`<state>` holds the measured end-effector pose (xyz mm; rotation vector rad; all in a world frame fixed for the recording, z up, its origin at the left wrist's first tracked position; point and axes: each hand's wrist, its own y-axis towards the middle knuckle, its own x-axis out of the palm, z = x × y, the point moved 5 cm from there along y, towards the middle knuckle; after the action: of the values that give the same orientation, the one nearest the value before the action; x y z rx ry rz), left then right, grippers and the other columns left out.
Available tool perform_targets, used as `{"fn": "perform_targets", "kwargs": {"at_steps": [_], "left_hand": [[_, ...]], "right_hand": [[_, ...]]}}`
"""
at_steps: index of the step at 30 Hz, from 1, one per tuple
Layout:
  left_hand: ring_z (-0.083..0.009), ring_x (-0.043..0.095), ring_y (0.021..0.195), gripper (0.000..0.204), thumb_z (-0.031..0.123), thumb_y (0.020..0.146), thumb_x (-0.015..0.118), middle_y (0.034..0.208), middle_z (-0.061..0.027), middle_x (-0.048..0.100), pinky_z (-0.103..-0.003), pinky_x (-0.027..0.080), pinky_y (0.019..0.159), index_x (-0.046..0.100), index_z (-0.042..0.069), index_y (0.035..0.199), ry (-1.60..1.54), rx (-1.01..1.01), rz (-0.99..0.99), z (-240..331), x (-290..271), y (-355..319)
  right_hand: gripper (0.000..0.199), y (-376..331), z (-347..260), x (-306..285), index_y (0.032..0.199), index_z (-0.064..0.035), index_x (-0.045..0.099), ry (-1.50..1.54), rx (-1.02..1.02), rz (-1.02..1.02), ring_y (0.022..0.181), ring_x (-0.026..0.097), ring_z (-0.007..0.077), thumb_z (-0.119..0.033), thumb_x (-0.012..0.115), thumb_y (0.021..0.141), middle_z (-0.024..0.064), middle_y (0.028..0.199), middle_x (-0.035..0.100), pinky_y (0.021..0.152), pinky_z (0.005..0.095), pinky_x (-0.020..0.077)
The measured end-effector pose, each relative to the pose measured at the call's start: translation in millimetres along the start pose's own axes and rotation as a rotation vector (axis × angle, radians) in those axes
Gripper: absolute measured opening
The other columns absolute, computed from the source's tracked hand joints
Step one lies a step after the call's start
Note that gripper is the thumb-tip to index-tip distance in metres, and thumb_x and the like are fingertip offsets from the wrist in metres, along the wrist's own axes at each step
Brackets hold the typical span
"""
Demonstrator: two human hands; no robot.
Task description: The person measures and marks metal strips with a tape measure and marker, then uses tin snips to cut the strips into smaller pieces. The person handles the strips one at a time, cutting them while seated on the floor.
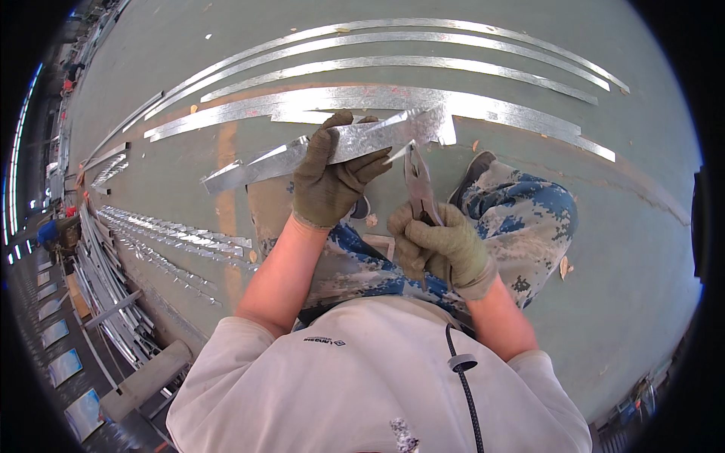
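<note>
My left hand (330, 175), in a worn olive glove, grips a shiny galvanized metal strip (257, 166) near its middle and holds it up, tilted from lower left to upper right. My right hand (442, 248), also gloved, is closed around the handles of metal snips (417, 180), whose jaws meet the strip's lower edge near its right end. Below the hands are my camouflage trousers (521, 219) and a shoe (474, 170).
Several long metal strips (393, 64) lie in curved rows across the green floor (151, 60) beyond my hands. To the left are rows of bent metal pieces (174, 234) and a stack of long profiles (106, 294). Another person (53, 230) is far left.
</note>
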<state>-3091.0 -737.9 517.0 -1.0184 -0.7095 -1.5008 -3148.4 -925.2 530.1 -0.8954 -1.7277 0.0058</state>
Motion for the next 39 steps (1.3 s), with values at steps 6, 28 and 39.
{"fn": "perform_targets", "kwargs": {"at_steps": [6,28,39], "left_hand": [[-0.0433,0.067,0.12,0.039,0.032,0.11,0.05,0.14,-0.0237,0.059,-0.055,0.061,0.1,0.055,0.007,0.139,0.003,-0.023,0.02,3.3,-4.1,-2.0],[-0.0361,0.068,0.121,0.039,0.032,0.112,0.044,0.138,-0.0196,0.061,-0.05,0.06,0.102,0.05,0.008,0.142,0.16,0.017,-0.012,-0.2,-0.8,2.6],[-0.0338,0.071,0.116,0.041,0.029,0.112,0.046,0.134,-0.0171,0.065,-0.047,0.063,0.098,0.051,0.003,0.144,0.254,-0.01,0.146,-3.4,-13.0,3.8]], "right_hand": [[0.026,4.4,17.8,0.4,0.11,0.0014,0.064,0.272,0.055,-0.288,0.062,0.058,0.0196,-0.018,0.071,0.095,0.0104,0.078,0.062,0.057,0.0356,0.0486],[0.04,2.5,6.0,-8.1,0.126,0.0051,0.063,-0.072,-0.073,-0.06,0.06,0.064,0.0198,-0.03,0.06,0.107,0.0102,0.078,0.068,0.05,0.0337,0.0521],[0.045,11.6,16.7,2.3,0.132,0.0053,0.058,0.341,-0.059,-0.115,0.057,0.061,0.02,-0.034,0.054,0.109,0.0079,0.074,0.065,0.051,0.0347,0.0533]]}}
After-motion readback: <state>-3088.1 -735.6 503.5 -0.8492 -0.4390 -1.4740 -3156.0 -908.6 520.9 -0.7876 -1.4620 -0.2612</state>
